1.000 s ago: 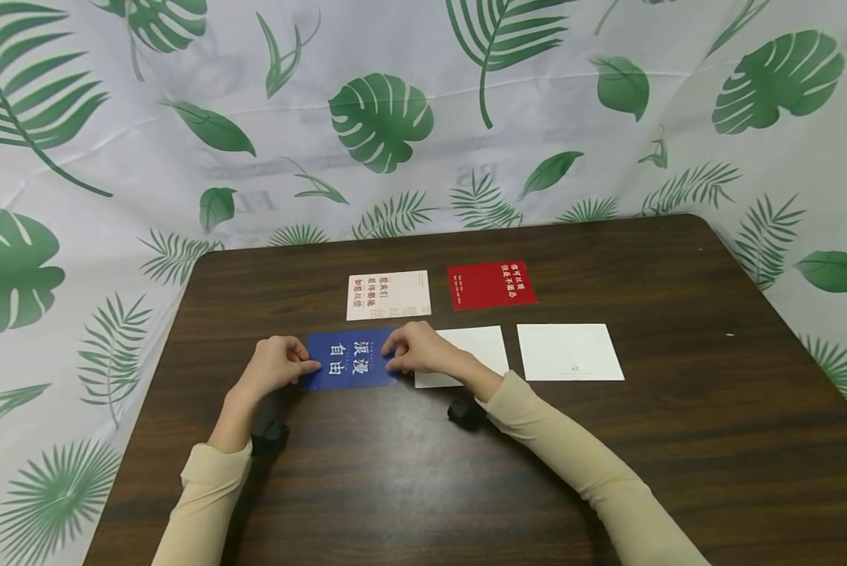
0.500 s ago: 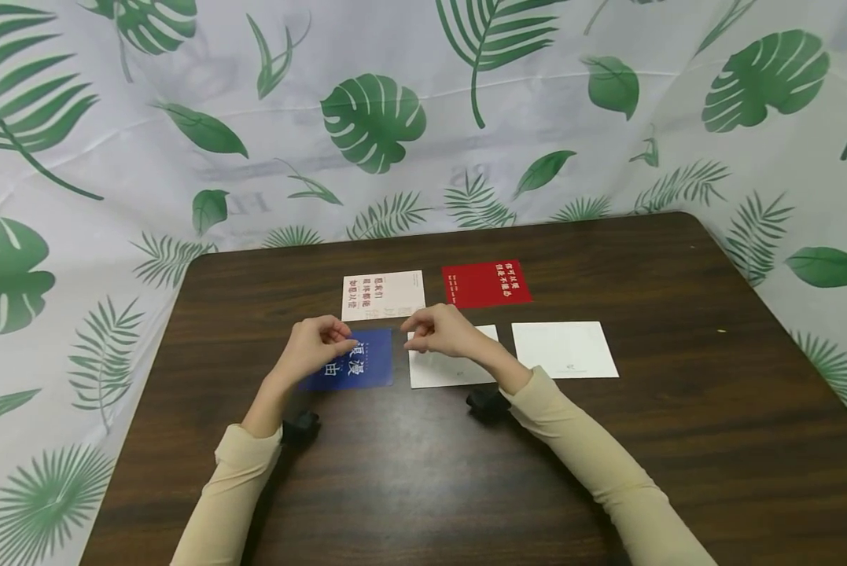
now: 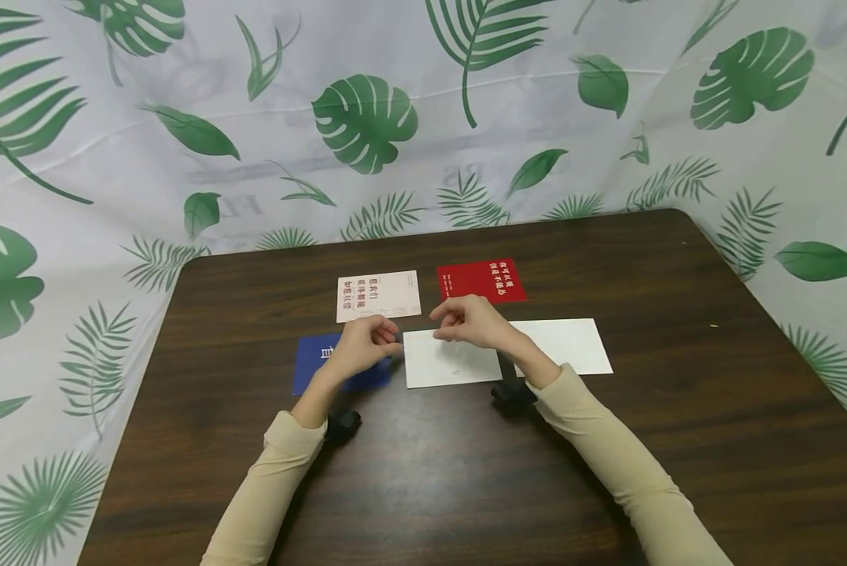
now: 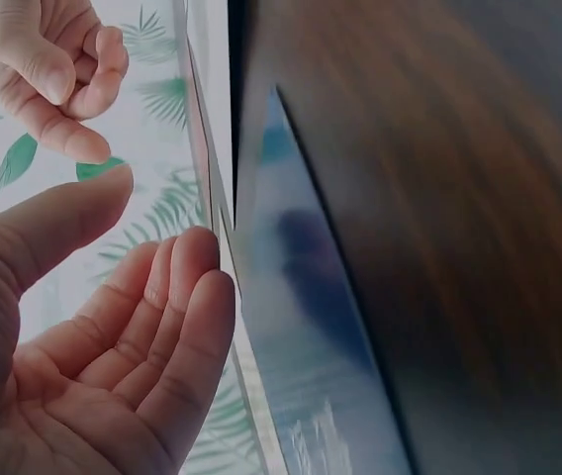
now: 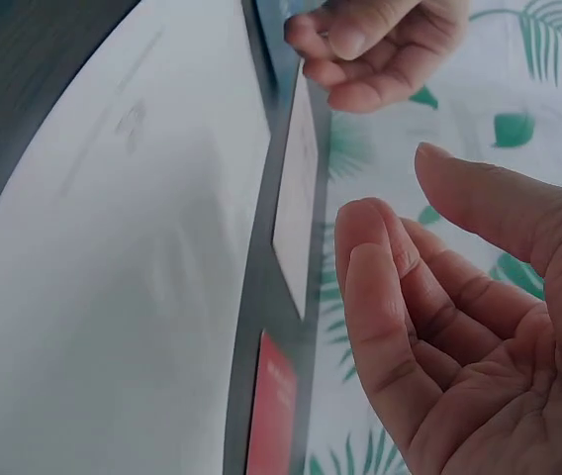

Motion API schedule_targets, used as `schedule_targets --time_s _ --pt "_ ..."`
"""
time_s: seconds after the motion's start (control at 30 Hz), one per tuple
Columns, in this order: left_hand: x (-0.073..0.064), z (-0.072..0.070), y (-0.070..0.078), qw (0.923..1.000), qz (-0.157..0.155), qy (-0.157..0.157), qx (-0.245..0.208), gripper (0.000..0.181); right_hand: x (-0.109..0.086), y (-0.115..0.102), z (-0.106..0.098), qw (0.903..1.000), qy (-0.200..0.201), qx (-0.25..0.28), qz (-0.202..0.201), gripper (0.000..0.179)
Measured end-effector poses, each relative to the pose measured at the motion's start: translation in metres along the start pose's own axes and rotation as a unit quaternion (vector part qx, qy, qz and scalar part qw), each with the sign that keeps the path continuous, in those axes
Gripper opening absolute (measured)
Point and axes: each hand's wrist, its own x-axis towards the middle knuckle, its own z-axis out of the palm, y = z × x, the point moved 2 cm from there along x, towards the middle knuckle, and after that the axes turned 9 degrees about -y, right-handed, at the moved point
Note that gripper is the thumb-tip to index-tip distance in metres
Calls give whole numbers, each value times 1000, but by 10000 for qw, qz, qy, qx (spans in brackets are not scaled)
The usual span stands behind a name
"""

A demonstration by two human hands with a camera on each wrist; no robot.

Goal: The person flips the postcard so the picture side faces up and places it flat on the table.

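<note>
My left hand (image 3: 365,346) hovers over the right part of the blue card (image 3: 310,363), fingers loosely bent and nothing in them. The card lies flat with white lettering, partly hidden by that hand. Just to its right lies a white card (image 3: 453,368), its plain side up. Above this card's upper right part is my right hand (image 3: 474,321), also holding nothing. In the left wrist view, thumb and fingers of the left hand (image 4: 128,336) stand apart. The right wrist view shows the same gap at the right hand (image 5: 439,327).
A second white card (image 3: 572,346) lies to the right, partly behind the right hand. Behind the row are a pale pink lettered card (image 3: 395,292) and a red card (image 3: 476,277). The dark wooden table (image 3: 423,472) meets a leaf-patterned cloth (image 3: 253,157) at the back.
Both hands have let go of the blue card, which stays on the table. The left hand has moved right across it. The right hand has moved right, over the middle white card.
</note>
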Motion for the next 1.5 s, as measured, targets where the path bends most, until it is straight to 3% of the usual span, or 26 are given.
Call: schedule_targets --time_s 0.3,0.53,1.1,1.5 --pt "10 13 6 9998 137 -94 100 27 -18 19 -14 9990 295 -147 315 34" --pt "14 16 10 9994 143 -135 270 28 -30 33 -21 9979 284 -143 563 37" --pt "20 19 10 9958 -170 -250 867 36 -33 48 -23 9913 169 -597 1158 41" --pt "27 21 13 9880 -714 -433 1303 35 -30 50 -23 9875 129 -1004 1212 37"
